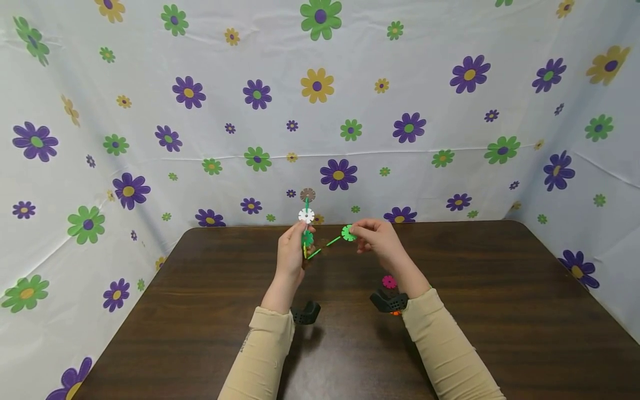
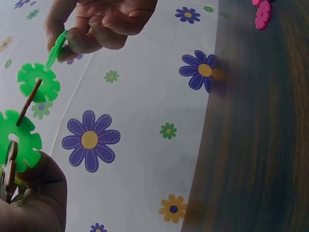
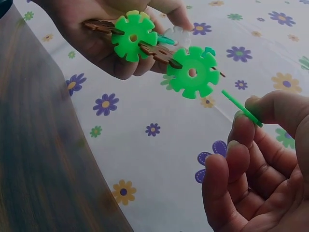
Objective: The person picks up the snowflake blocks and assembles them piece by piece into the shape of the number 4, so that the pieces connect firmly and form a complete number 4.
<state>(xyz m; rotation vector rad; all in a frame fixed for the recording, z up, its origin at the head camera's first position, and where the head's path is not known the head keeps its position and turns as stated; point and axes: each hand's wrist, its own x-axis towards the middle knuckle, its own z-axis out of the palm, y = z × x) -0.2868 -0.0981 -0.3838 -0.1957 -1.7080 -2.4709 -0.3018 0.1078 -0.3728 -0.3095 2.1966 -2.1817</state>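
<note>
My left hand (image 1: 291, 253) grips a chain of interlocked notched plastic discs. A brown disc (image 1: 307, 194) tops it, with a white disc (image 1: 306, 215) just below. Toward my right hand, the chain runs on through green discs joined by brown ones; the outermost green disc (image 3: 193, 72) faces the right wrist camera. Between thumb and forefinger, my right hand (image 1: 382, 243) pinches a loose-edged green disc (image 3: 236, 105), its rim close beside that outermost one. My left palm and fingers hide part of the chain.
Beneath my right wrist, a pink disc (image 1: 389, 282) and an orange disc (image 1: 395, 313) lie on the dark wooden table (image 1: 200, 311). A flower-printed white cloth (image 1: 280, 183) hangs behind the table and along its sides. Each wrist wears a black mount.
</note>
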